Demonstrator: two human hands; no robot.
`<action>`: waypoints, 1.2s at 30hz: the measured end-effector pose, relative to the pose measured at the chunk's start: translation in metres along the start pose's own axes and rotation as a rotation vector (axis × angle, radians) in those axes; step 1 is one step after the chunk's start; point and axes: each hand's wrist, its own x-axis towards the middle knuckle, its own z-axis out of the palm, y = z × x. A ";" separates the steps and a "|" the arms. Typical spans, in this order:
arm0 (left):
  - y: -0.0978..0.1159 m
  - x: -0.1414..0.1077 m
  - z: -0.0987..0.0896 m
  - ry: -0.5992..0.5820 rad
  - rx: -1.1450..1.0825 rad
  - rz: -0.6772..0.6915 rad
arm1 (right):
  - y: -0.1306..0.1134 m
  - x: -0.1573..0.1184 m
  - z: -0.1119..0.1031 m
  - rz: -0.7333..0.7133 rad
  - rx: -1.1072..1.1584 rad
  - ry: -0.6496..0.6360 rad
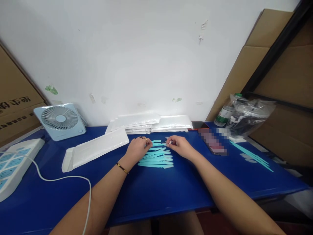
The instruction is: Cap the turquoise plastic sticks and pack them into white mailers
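Several slim turquoise sticks (155, 162) with pale translucent ends lie side by side in a row at the middle of the blue table. My left hand (139, 148) is closed at the upper left of the row, its fingertips pinched on the left end of a turquoise stick. Across from it, my right hand (178, 145) pinches a small whitish piece at that stick's right end. Whether this piece is joined to the stick is too small to tell.
White padded envelopes (137, 121) are stacked by the wall, and a single envelope (97, 148) lies left. A fan (60, 121), power strip (18, 163) and cable sit left. Right are a phone (213, 142), bottle (223, 116), plastic bag (246, 117) and more sticks (251, 155).
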 end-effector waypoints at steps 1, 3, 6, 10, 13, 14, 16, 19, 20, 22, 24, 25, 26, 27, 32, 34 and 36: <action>0.002 0.000 0.000 -0.008 -0.003 0.019 | -0.003 0.000 0.000 -0.017 0.010 -0.010; 0.005 -0.001 0.000 -0.036 -0.009 0.062 | -0.007 -0.002 -0.001 -0.046 0.043 -0.049; 0.005 -0.002 -0.001 -0.065 -0.026 0.095 | 0.000 -0.003 -0.010 -0.040 0.077 -0.057; -0.007 -0.001 0.001 -0.045 0.009 0.060 | 0.028 -0.003 -0.026 0.130 -0.097 0.148; -0.017 0.002 0.005 -0.091 0.002 0.037 | 0.043 0.000 -0.027 0.213 -0.230 0.134; -0.019 0.002 0.006 -0.107 -0.008 0.034 | 0.044 0.001 -0.024 0.213 -0.260 0.112; -0.020 0.003 0.008 -0.118 -0.004 0.034 | 0.042 0.004 -0.019 0.196 -0.332 0.074; -0.018 0.003 0.008 -0.094 0.051 0.057 | 0.033 0.004 -0.014 0.210 -0.474 0.030; -0.017 0.002 0.007 -0.090 0.071 0.066 | 0.031 0.004 -0.014 0.221 -0.514 0.025; -0.014 0.002 0.005 -0.087 0.113 0.078 | 0.028 0.000 -0.017 0.218 -0.533 0.022; -0.012 0.001 0.003 -0.074 0.156 0.088 | 0.025 -0.004 -0.020 0.164 -0.432 0.016; -0.011 0.001 0.001 -0.060 0.171 0.095 | 0.024 -0.006 -0.021 0.124 -0.348 0.010; -0.010 0.001 0.000 -0.041 0.178 0.107 | 0.022 -0.007 -0.021 0.081 -0.257 0.003; -0.009 0.001 -0.001 -0.021 0.176 0.122 | 0.019 -0.008 -0.021 0.040 -0.171 -0.001; -0.007 0.002 -0.002 0.052 0.126 0.202 | 0.006 -0.007 -0.016 -0.080 0.021 0.012; -0.006 0.002 -0.001 0.055 0.122 0.207 | 0.004 -0.005 -0.013 -0.102 0.044 0.007; -0.005 0.002 0.000 0.056 0.122 0.209 | 0.003 -0.004 -0.010 -0.120 0.062 0.000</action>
